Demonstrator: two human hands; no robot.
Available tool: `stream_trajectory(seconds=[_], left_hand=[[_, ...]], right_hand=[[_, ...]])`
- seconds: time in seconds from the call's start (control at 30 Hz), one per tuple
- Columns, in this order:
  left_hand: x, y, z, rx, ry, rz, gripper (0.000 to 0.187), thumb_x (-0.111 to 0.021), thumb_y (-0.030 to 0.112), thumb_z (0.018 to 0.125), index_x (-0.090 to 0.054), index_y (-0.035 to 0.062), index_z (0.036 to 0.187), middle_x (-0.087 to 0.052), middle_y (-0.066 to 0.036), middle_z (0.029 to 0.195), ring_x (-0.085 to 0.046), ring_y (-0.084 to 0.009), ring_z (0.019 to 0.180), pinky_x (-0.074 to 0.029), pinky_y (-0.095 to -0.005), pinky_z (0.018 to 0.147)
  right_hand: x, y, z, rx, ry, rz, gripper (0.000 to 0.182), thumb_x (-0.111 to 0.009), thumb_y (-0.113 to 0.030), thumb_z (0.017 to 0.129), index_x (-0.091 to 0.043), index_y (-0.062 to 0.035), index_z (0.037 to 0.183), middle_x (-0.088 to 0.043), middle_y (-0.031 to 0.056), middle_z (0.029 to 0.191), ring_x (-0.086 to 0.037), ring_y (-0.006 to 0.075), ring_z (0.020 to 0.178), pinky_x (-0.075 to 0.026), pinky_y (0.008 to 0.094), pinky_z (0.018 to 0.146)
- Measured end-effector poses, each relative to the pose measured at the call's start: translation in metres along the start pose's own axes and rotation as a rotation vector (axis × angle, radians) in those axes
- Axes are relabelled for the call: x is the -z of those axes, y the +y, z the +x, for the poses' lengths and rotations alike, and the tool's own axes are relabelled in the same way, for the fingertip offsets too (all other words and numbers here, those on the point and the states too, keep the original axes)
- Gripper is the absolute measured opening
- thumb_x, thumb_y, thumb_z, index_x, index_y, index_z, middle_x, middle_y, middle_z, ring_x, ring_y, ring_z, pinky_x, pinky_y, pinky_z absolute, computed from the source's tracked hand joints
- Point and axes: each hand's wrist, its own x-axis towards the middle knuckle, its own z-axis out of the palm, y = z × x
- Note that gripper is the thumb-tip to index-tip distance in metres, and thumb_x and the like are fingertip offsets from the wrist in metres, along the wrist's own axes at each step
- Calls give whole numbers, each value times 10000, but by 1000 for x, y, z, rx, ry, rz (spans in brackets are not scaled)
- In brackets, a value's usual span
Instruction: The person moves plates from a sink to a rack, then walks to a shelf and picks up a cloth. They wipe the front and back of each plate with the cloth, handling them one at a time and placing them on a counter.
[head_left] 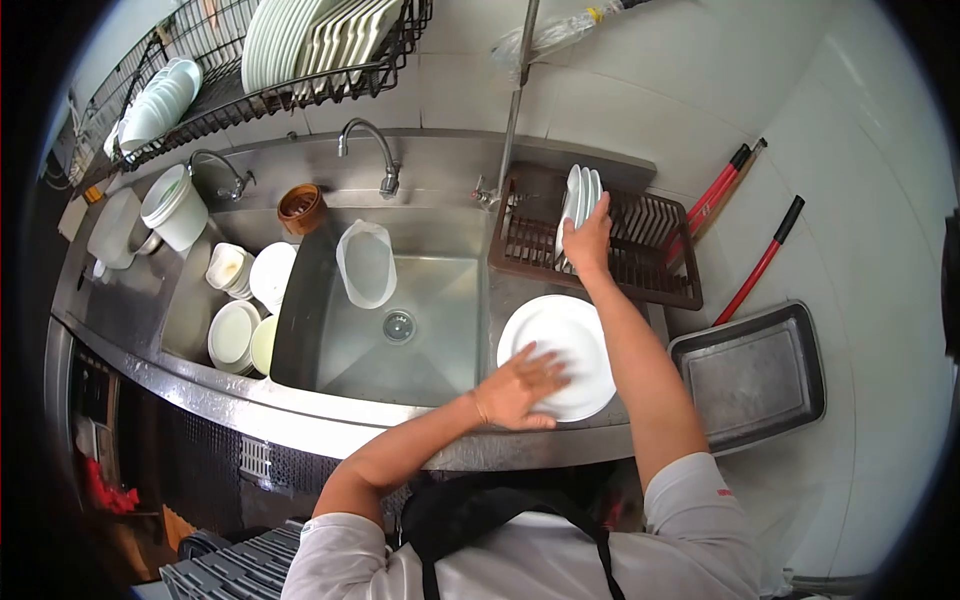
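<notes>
My left hand (523, 388) has its fingers spread over a round white plate (575, 340) on the steel counter right of the sink. Motion smears its fingertips a little. Up at the brown dish rack (640, 235), my right hand (588, 240) is closed at the lower right edge of a few white plates (578, 195) standing on edge in the slots. Part of the grip is hidden behind the back of the hand.
Left of the sink basin (430, 330), a second basin holds stacked bowls (232, 335). A clear container (368, 265) lies in the sink. A metal tray (750, 375) leans at right; a wire rack (330, 88) hangs above. Faucets (390, 180) rise behind.
</notes>
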Motion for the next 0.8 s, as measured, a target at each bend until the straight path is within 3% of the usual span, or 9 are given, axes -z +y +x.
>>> stream_trajectory(seconds=[0.1, 0.17, 0.3, 0.37, 0.43, 0.57, 0.67, 0.77, 0.8], left_hand=[[3, -59, 31, 212, 219, 145, 555, -758, 350, 850, -620, 64, 1305, -602, -166, 1360, -526, -399, 1311, -307, -615, 1169], [13, -103, 57, 364, 221, 372, 574, -797, 320, 814, -624, 80, 1306, -574, -168, 1380, -499, -388, 1322, -288, -640, 1164], [6, -138, 72, 465, 53, 394, 476, -794, 288, 818, -652, 148, 1250, -528, -173, 1423, -482, -369, 1336, -272, -691, 1137], [0, -139, 74, 516, 66, 354, 392, -787, 284, 820, -677, 172, 1180, -498, -168, 1448, -488, -364, 1327, -258, -711, 1130], [-3, -142, 71, 509, 118, 338, 363, -788, 304, 820, -687, 185, 1147, -510, -165, 1430, -494, -355, 1319, -266, -708, 1125], [-7, -142, 70, 483, 166, 339, 334, -780, 331, 832, -695, 187, 1121, -516, -151, 1424, -499, -347, 1312, -284, -699, 1114], [-5, -142, 69, 473, 147, 344, 311, -758, 346, 854, -699, 186, 1115, -529, -145, 1420, -494, -346, 1322, -292, -698, 1105], [-1, -138, 69, 493, 125, 319, 357, -742, 348, 870, -688, 196, 1187, -519, -140, 1462, -463, -325, 1367, -275, -698, 1121], [0, -139, 70, 501, 129, 320, 347, -736, 351, 876, -691, 194, 1182, -521, -143, 1463, -453, -335, 1376, -273, -701, 1122]], right_hand=[[-11, -2, -4, -58, 76, -21, 836, -641, -49, 865, -182, -11, 1563, -464, 345, 1367, -515, 490, 1245, -443, 517, 1056], [-11, -10, -6, -104, 90, -42, 826, -646, -61, 873, -194, -19, 1563, -474, 336, 1361, -516, 486, 1246, -444, 518, 1051], [-17, -10, -9, -138, 183, 6, 819, -673, -115, 892, -210, -36, 1563, -491, 333, 1350, -518, 486, 1242, -443, 517, 1046], [-18, 6, -7, -35, 154, 81, 761, -638, -256, 966, -230, -34, 1568, -483, 330, 1412, -500, 470, 1297, -431, 500, 1070], [-12, 25, -7, 69, 127, 160, 705, -589, -301, 1008, -248, -45, 1569, -486, 326, 1440, -503, 458, 1324, -424, 498, 1083], [4, 29, -12, 41, -8, 77, 640, -516, -282, 1035, -260, -27, 1564, -557, 360, 1340, -587, 488, 1215, -476, 516, 1014], [17, 1, -1, -98, -91, -60, 620, -499, -185, 1010, -263, -26, 1560, -605, 362, 1250, -620, 501, 1143, -499, 534, 957], [10, -2, 18, 52, 36, -105, 635, -483, -125, 994, -230, -33, 1569, -630, 343, 1186, -632, 516, 1060, -509, 540, 916], [12, -3, 27, -50, -97, -137, 628, -487, -93, 974, -252, -34, 1554, -640, 347, 1156, -645, 512, 1042, -520, 545, 904]])
